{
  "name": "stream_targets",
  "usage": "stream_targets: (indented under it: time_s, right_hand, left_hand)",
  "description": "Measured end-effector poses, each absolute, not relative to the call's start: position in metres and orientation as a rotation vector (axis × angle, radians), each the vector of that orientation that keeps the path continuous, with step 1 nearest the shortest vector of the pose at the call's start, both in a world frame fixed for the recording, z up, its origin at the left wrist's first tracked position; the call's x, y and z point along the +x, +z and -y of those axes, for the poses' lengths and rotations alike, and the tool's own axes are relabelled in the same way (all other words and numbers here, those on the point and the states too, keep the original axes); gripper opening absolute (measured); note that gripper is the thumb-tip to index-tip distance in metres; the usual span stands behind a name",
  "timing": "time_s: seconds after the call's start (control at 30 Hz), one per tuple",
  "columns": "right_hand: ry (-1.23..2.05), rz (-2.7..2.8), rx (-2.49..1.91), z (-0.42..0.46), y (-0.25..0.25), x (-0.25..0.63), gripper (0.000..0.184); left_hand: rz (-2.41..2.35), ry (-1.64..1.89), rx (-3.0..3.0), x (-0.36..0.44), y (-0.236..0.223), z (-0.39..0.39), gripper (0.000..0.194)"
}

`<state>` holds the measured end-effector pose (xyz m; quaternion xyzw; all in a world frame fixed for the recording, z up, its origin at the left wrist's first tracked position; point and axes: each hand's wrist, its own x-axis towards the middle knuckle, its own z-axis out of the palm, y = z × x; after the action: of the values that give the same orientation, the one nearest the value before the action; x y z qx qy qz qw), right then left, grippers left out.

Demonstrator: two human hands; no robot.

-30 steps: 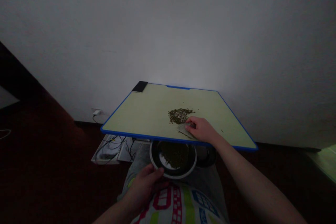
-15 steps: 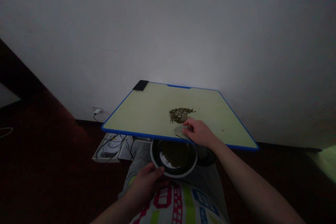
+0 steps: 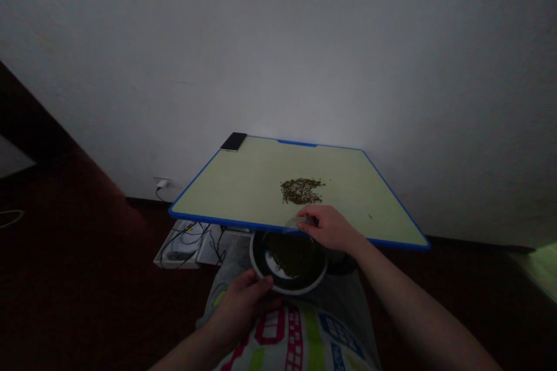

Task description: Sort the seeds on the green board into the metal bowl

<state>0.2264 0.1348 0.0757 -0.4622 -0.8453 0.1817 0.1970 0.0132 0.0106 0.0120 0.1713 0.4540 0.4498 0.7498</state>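
My left hand (image 3: 250,295) is closed on the rim of a round metal bowl (image 3: 260,275), thumb on top, below the table's front edge. Dark green grains, like mung beans (image 3: 291,258), lie inside it over part of the shiny bottom. My right hand (image 3: 326,225) pinches a thin, clear, curved piece, like a plastic protractor (image 3: 292,224), at the table's front edge just above the bowl. Its exact kind is hard to tell in the dim light. Behind that hand, a loose patch of the same grains (image 3: 300,190) is spread on the tabletop.
The pale table (image 3: 243,185) has a blue rim and stands against the wall. A black phone (image 3: 234,141) lies at its far left corner. Under the left side is a white box (image 3: 178,249) with cables. A small brown bit (image 3: 370,216) lies at the right.
My right hand has drawn the clear piece a little toward me, from the near side of the grain patch to the table's edge over the bowl. My left hand and the bowl stay put.
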Motion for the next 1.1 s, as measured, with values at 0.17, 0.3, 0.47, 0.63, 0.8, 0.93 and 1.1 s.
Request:
stream_targets:
  time_s: [0.17,0.3,0.47,0.63,0.8,0.93,1.1]
  right_hand:
    - [0.593,2.359,-1.248,-0.127,0.076,0.229,0.021]
    - [0.608,2.239,-1.293,-0.127,0.071,0.242,0.022]
    - [0.444,2.116,-1.478,-0.136,0.067,0.265,0.026]
    - [0.327,2.08,-1.575,-0.144,0.066,0.269,0.027]
    - [0.28,2.043,-1.583,-0.152,0.064,0.253,0.024]
    - [0.274,1.976,-1.601,-0.157,0.062,0.249,0.022]
    - [0.269,1.944,-1.598,-0.158,0.06,0.25,0.022]
  left_hand:
    - [-0.98,0.985,0.369,0.014,0.011,-0.012,0.039]
    - [-0.992,0.991,0.347,0.014,0.013,-0.012,0.039]
    - [-1.01,0.987,0.362,0.014,0.013,-0.011,0.036]
    - [-0.997,0.982,0.373,0.015,0.012,-0.012,0.037]
    - [-1.013,0.963,0.39,0.014,0.015,-0.011,0.037]
    - [-1.012,0.981,0.387,0.014,0.015,-0.011,0.04]
    - [-1.021,0.983,0.385,0.015,0.014,-0.011,0.038]
